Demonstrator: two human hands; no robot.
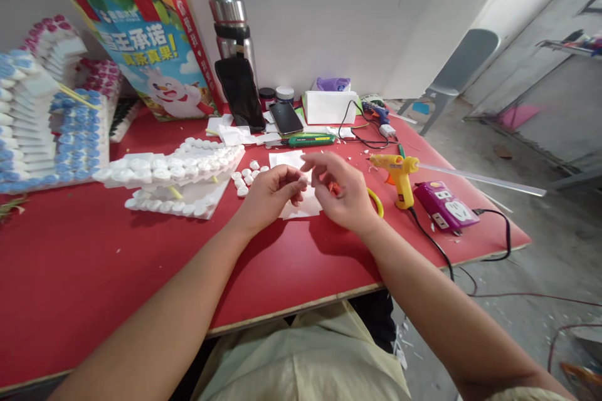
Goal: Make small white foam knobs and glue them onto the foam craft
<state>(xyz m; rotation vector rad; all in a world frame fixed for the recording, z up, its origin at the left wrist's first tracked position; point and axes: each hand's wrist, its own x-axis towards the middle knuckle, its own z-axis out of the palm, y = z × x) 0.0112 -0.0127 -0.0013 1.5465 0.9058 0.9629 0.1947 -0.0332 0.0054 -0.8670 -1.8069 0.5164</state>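
Note:
My left hand point(281, 191) is closed in a pinch on a small white paper piece point(306, 180) above the table. Close against it, my right hand point(342, 191) has its fingers curled, the tips meeting at the same piece. Something orange-red point(334, 188) shows among the right fingers; I cannot make out what it is. White paper sheets point(286, 158) lie under the hands. Several small white rolled paper rosettes point(242, 190) sit left of my left hand. Beyond these stands a white folded piece covered in rosettes point(164, 169). A yellow ring-shaped handle point(376, 202) shows beside my right wrist.
On the right are a yellow glue gun point(397, 172) with a long clear stick and a purple power socket point(446, 205) with cords. A green utility knife point(310, 140), phones point(239, 94), a steel flask point(230, 19) and a printed bag point(145, 44) stand or lie behind.

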